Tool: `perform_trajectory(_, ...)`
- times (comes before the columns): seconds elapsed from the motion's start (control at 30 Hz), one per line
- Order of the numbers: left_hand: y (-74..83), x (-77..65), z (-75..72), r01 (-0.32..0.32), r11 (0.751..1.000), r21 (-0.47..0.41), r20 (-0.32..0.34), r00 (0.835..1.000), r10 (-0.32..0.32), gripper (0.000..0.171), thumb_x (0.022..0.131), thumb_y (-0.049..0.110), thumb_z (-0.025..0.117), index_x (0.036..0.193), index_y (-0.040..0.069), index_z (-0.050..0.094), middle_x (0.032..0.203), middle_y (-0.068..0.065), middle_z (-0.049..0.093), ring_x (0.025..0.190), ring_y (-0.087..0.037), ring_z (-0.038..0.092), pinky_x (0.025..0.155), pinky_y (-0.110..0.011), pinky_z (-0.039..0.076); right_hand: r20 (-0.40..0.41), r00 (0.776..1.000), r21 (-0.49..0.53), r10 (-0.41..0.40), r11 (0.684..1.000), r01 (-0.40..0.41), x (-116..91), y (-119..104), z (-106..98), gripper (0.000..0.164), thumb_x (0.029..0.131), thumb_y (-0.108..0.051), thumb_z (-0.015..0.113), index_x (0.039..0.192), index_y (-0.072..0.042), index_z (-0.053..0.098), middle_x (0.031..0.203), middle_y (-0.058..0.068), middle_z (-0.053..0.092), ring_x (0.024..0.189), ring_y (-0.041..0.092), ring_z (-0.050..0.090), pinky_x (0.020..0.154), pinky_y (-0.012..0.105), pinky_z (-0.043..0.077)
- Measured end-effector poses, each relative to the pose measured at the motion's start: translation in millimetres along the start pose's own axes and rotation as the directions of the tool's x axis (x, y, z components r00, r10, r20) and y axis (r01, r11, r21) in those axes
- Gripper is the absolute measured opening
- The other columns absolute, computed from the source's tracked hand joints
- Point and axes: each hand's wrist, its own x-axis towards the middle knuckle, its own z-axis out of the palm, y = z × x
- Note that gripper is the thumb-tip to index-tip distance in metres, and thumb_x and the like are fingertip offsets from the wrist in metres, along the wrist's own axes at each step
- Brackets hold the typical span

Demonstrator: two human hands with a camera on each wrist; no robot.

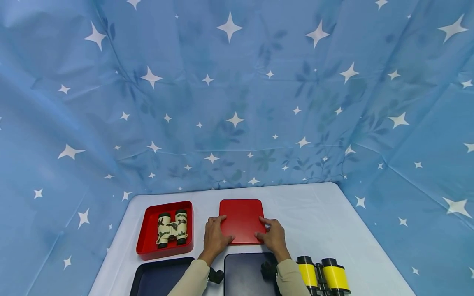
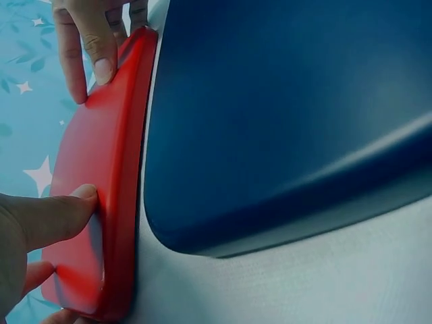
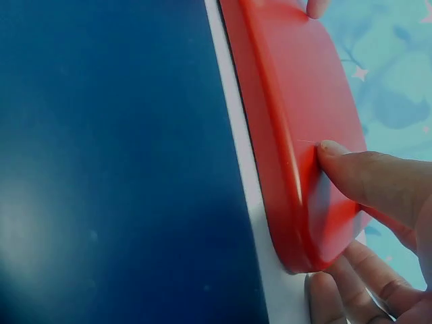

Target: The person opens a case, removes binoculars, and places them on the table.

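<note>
A flat red lid [image 1: 242, 220] with rounded corners lies on the white table, between both hands. My left hand [image 1: 214, 237] holds its left side, the thumb [image 2: 64, 209] on the top face and fingers at the edge. On the opposite side my right hand [image 1: 275, 238] grips the lid in the same way, its thumb [image 3: 358, 172] on top and fingers around the corner. Just in front of the red lid is a dark blue lid [image 1: 248, 275], seen close up in both wrist views.
At the left, a red box [image 1: 142, 236] contains camouflage binoculars [image 1: 172, 228]. A dark blue box [image 1: 155, 283] stands in front of it, partly behind the left sleeve. Yellow-and-black binoculars [image 1: 335, 277] lie at the right. A blue star-patterned curtain [image 1: 237, 98] surrounds the table.
</note>
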Motion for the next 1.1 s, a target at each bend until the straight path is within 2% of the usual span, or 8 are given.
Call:
perform_trajectory(0.2,-2.1,0.2,0.9,-0.030,0.999,0.024,-0.015,0.999,0.031,0.082,0.062,0.023,0.095,0.135,0.013,0.060,0.121,-0.012,0.056,0.113,-0.027,0.050,0.089,-0.044,0.055,0.000,1.000,-0.005,-0.008,1.000,0.008,0,0,2,0.066,0.072,-0.010,0.089,0.134,-0.017,0.065,0.122,0.015,0.060,0.089,0.022,0.058,0.063,0.026,0.055)
perform_trajectory(0.5,-3.4,0.6,0.5,-0.001,0.998,0.065,0.018,1.000,0.000,0.079,0.067,0.028,0.092,0.137,0.013,0.059,0.125,-0.013,0.056,0.115,-0.026,0.049,0.092,-0.044,0.054,-0.018,1.000,-0.071,-0.006,0.997,0.005,0,-5,6,0.067,0.072,-0.011,0.089,0.134,-0.016,0.064,0.122,0.015,0.059,0.096,0.025,0.063,0.072,0.033,0.061)
perform_trajectory(0.83,-2.3,-1.0,-1.6,-0.030,0.995,0.090,0.046,0.999,0.026,0.078,0.069,0.029,0.090,0.138,0.012,0.058,0.127,-0.015,0.054,0.115,-0.027,0.048,0.092,-0.044,0.053,-0.032,0.999,-0.070,0.012,0.997,-0.014,-1,-8,9,0.066,0.073,-0.009,0.087,0.135,-0.015,0.064,0.124,0.017,0.057,0.100,0.027,0.061,0.076,0.036,0.061)
perform_trajectory(1.1,-1.8,-1.4,-10.5,-0.047,0.998,0.041,0.090,0.995,0.043,0.077,0.073,0.031,0.087,0.140,0.014,0.054,0.127,-0.013,0.050,0.118,-0.026,0.044,0.092,-0.045,0.052,-0.123,0.990,-0.105,-0.073,0.993,0.060,1,-22,9,0.062,0.074,-0.012,0.088,0.132,-0.016,0.066,0.124,0.015,0.059,0.106,0.029,0.060,0.085,0.043,0.059)
